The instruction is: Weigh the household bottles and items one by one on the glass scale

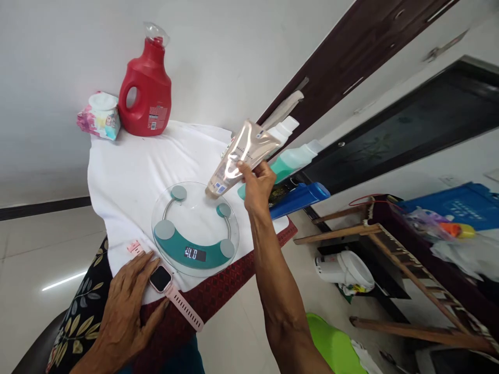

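Note:
My right hand [259, 188] is closed around a shiny beige squeeze tube [242, 150], tilted with its narrow cap end low over the glass scale [195, 213]. Whether the cap touches the glass I cannot tell. The scale has a green band, grey round pads and a lit display [195, 253]. At its near left edge, my left hand [127, 306] lies flat with its fingers stretched out. A smartwatch [160, 279] with a pink strap sits beside those fingers, its dark screen facing up.
White cloth [117, 171] covers the table over a red patterned cloth [218, 291]. A red detergent jug [146, 93] and a wipes pack [101, 117] stand at the back left. Behind my right hand are a green bottle [290, 161] and a blue bottle [302, 200].

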